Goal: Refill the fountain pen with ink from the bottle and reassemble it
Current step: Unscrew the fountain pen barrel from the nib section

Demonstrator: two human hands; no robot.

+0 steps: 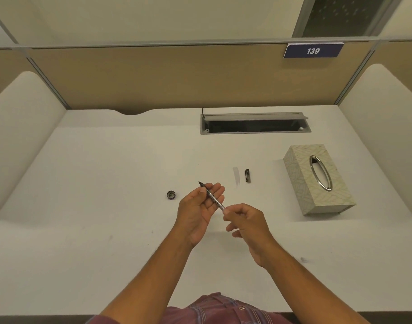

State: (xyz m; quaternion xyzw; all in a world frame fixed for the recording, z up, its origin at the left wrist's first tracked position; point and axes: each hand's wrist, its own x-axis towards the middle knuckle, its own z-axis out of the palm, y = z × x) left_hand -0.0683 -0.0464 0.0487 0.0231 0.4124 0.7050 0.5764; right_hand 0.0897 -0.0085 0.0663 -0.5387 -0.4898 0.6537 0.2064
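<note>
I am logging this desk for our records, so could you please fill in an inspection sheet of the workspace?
Surface: white desk, a few faint marks.
Job's things: pen section with nib and converter held above the desk; clear barrel and dark cap lying apart; small round dark ink bottle, open.
Clutter: patterned tissue box.
Hands: left hand cradles the pen; right hand pinches its rear end.
Cables: one dark lead by the open cable tray.
Surroundings: tan partition, sign 139.
</note>
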